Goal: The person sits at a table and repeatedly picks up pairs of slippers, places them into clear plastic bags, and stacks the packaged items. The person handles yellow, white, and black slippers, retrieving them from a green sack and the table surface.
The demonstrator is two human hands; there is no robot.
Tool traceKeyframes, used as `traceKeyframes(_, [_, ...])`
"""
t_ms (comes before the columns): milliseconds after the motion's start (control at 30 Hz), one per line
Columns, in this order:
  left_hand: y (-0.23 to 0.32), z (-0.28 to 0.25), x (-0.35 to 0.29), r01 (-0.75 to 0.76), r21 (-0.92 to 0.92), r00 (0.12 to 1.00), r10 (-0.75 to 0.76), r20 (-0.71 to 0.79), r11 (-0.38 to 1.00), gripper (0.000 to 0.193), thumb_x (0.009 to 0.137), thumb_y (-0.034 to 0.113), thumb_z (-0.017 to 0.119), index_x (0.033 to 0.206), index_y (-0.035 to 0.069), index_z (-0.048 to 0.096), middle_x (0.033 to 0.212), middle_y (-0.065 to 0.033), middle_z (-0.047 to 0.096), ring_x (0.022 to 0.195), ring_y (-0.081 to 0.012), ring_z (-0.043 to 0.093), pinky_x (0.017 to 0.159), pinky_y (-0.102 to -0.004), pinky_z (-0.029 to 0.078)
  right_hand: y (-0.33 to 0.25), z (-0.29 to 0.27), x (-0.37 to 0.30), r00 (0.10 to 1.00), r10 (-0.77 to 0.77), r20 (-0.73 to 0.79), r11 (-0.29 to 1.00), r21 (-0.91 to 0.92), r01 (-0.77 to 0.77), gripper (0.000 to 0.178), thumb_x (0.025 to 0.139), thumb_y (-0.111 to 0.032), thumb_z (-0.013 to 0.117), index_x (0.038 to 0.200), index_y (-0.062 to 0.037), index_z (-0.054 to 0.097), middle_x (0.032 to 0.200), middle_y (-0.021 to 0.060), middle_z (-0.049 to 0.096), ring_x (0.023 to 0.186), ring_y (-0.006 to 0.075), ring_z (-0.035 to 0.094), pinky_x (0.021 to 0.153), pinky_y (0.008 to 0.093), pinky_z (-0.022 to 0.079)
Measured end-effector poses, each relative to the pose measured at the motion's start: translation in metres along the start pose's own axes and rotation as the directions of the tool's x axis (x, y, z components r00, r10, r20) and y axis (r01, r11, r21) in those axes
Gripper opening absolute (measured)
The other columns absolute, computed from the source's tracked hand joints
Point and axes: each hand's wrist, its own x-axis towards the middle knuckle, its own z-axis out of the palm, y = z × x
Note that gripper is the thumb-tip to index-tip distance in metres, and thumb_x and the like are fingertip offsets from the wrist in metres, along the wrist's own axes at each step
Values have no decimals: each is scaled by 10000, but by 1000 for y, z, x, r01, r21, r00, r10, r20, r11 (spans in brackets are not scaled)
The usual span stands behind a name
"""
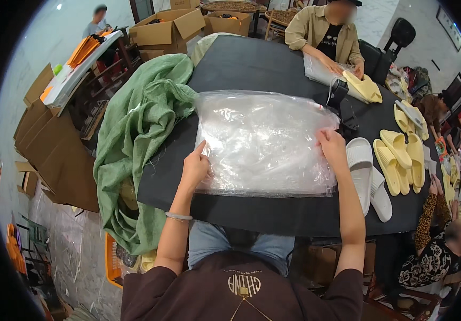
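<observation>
A stack of clear plastic bags (262, 144) lies flat on the dark tabletop in front of me, wrinkled and shiny with reflected light. At its left edge is my left hand (194, 168), index finger extended along the film and the other fingers curled at the edge. My right hand (331, 147) pinches the right edge between thumb and fingers. Right of that forearm rests a pair of white slide sandals (361, 166), one partly over the other. Several pale yellow slippers (401, 155) sit farther right.
Green cloth (139, 123) drapes over the table's left side. Across the table (235, 64), a person (329, 37) handles clear bags and a yellow slipper (363, 87). A black device (340, 96) with a cable stands beyond my right hand. Another person (439, 246) reaches in at right. Cardboard boxes (161, 32) stand behind.
</observation>
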Motion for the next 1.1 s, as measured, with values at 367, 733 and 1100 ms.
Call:
traceKeyframes(367, [-8,-8,-7,-105,-377,988,53,-147,920,449,962,229,465,1378,78,392,1018,-116,649,642,-130,638,507,-237,483,59,55,21,997,62,-42,873,-482,-75,593,740,-390,662,1127,-9,426,1007,263,619,957,426,598,816,493,472])
traceKeyframes(733, [-31,-7,-6,-7,-317,1000,11,10,948,401,887,140,572,1266,17,521,1213,-129,573,829,-127,635,568,-235,491,31,3,-19,871,-389,-298,911,-264,317,453,925,-319,496,1267,-24,461,1085,168,609,948,334,581,853,393,440])
traceKeyframes(1100, [-29,-7,-5,-7,-170,999,0,-39,985,423,865,148,584,1260,8,522,1231,-134,577,782,-136,618,601,-255,502,36,-2,-98,878,-442,183,879,283,383,341,846,-226,638,1121,-31,586,1241,104,553,1178,210,489,994,326,345])
